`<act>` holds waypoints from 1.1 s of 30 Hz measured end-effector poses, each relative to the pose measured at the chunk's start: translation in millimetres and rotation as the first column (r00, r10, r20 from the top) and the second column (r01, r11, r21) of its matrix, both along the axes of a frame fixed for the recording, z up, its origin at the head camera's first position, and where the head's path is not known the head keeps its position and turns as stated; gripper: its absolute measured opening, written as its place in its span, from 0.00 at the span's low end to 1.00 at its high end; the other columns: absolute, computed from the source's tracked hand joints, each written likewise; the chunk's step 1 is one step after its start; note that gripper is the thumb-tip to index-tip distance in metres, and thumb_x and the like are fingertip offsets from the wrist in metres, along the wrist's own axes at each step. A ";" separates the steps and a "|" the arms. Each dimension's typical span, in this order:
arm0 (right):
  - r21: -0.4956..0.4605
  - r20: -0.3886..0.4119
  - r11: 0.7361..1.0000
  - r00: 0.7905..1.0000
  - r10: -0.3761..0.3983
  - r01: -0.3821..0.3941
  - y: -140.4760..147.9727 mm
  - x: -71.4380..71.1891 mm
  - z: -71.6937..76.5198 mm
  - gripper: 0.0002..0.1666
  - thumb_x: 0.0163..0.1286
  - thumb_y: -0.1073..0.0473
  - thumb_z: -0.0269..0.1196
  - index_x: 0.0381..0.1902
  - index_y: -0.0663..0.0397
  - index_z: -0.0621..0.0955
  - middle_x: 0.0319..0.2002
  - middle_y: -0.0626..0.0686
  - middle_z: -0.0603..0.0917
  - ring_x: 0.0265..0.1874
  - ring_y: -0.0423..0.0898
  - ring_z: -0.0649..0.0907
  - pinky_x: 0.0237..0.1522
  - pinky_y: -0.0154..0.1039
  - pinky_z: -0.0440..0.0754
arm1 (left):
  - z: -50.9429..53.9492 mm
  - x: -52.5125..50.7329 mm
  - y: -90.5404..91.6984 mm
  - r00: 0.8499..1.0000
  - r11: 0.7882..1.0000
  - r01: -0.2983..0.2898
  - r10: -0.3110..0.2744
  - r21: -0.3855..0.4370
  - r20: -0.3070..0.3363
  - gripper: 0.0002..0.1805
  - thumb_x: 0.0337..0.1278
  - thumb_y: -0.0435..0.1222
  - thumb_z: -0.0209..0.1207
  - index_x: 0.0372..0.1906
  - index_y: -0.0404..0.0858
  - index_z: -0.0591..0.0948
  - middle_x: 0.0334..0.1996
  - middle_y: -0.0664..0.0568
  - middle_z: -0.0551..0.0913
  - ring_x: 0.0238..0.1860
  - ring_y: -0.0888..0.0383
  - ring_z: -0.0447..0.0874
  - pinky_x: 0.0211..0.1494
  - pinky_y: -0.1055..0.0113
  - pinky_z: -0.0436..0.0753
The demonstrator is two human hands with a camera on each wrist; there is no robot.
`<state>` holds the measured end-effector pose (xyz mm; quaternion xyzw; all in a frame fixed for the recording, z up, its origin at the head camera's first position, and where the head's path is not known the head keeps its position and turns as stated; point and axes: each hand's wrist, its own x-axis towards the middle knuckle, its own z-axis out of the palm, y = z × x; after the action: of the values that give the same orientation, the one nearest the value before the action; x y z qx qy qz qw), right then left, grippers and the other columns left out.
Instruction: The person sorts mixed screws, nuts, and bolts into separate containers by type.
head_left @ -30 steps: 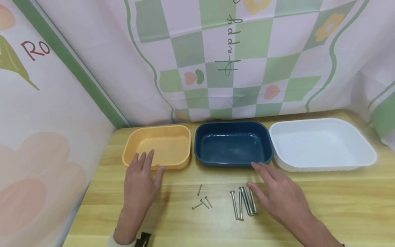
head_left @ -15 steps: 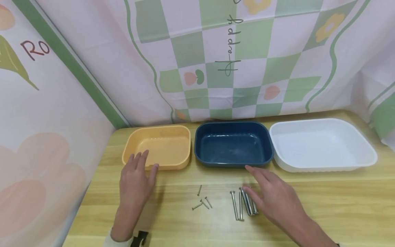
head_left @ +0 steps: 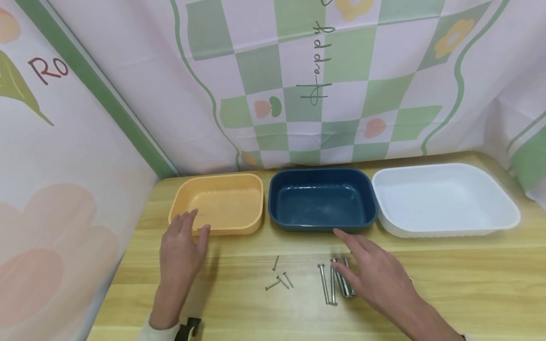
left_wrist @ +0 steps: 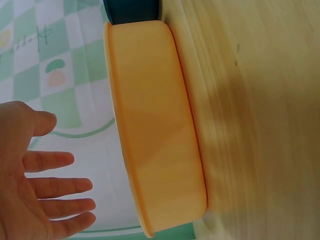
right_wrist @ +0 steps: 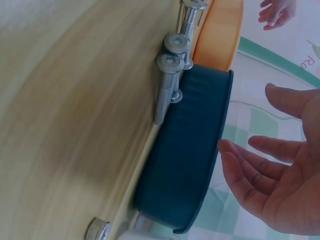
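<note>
My left hand [head_left: 181,251] hovers near the front left corner of a yellow tray [head_left: 239,232]. Its fingers are spread and hold nothing, as the left wrist view also shows. My right hand [head_left: 377,272] hangs in front of a dark blue tray [head_left: 322,225], above several long silver bolts [head_left: 323,284]. No thing lies between its loosely bent fingers [right_wrist: 240,175]. The hand partly covers the bolts in the head view; their round socket heads [right_wrist: 170,62] show in the right wrist view. Between the hands, several small screws [head_left: 282,282] lie on the wooden table.
A white tray [head_left: 448,232] stands right of the blue one, the three in a row along the table's back. A checkered curtain [head_left: 320,128] hangs behind them, with a printed panel [head_left: 55,156] at left. A round metal piece [right_wrist: 98,230] lies low in the right wrist view.
My left hand has drifted left and slightly back toward me. My right hand has shifted a little left, covering more of the bolts. Trays, bolts and screws have stayed put.
</note>
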<state>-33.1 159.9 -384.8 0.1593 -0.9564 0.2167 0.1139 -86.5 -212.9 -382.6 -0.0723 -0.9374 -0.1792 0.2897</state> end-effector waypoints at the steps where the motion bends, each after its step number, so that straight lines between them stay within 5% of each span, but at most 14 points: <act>1: -0.002 0.016 1.000 1.000 0.001 0.000 -0.3 -0.4 0.4 0.39 0.60 0.49 0.73 0.67 0.52 0.75 0.53 0.60 0.83 0.49 0.58 0.83 0.42 0.58 0.83 | -0.6 -0.4 -0.6 1.000 1.000 0.000 0.000 0.007 0.000 0.25 0.55 0.33 0.70 0.54 0.24 0.79 0.50 0.25 0.80 0.54 0.26 0.77 0.54 0.35 0.76; 7: -0.006 0.086 1.000 0.996 0.014 -0.013 -4.6 -1.7 0.5 0.40 0.60 0.49 0.74 0.68 0.53 0.75 0.52 0.58 0.83 0.40 0.52 0.84 0.41 0.57 0.83 | -2.0 -1.9 -4.1 0.999 0.999 -0.030 0.029 0.044 0.024 0.23 0.56 0.32 0.70 0.54 0.25 0.80 0.52 0.25 0.79 0.52 0.29 0.78 0.54 0.36 0.77; 16: 0.007 0.108 1.000 0.994 0.022 -0.022 -11.9 0.6 -3.6 0.39 0.59 0.49 0.76 0.66 0.50 0.76 0.50 0.55 0.83 0.42 0.55 0.85 0.39 0.57 0.84 | -6.8 -4.9 -9.9 0.999 0.997 -0.031 0.034 0.073 -0.040 0.19 0.52 0.29 0.71 0.47 0.23 0.82 0.47 0.28 0.82 0.47 0.30 0.80 0.48 0.38 0.80; 25: 0.026 0.157 0.999 0.987 0.028 -0.032 -17.7 1.6 -6.5 0.38 0.59 0.49 0.75 0.66 0.49 0.77 0.45 0.51 0.82 0.37 0.52 0.84 0.37 0.53 0.84 | -7.8 -5.6 -13.1 0.998 0.995 -0.056 0.057 0.086 -0.017 0.18 0.54 0.29 0.69 0.48 0.23 0.81 0.47 0.27 0.82 0.47 0.30 0.80 0.49 0.39 0.80; 33: 0.036 0.117 0.997 0.991 0.060 -0.064 -20.6 3.9 -10.1 0.39 0.57 0.50 0.76 0.66 0.48 0.77 0.46 0.50 0.82 0.40 0.51 0.85 0.39 0.51 0.85 | -7.7 -6.6 -16.3 0.998 0.995 -0.064 0.065 0.082 -0.011 0.18 0.54 0.29 0.68 0.49 0.23 0.81 0.48 0.25 0.80 0.48 0.28 0.79 0.49 0.37 0.80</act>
<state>-29.2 139.3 -394.9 0.1783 -0.9601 0.2102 0.0482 -93.1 -229.2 -390.4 -0.0313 -0.9291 -0.2075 0.3047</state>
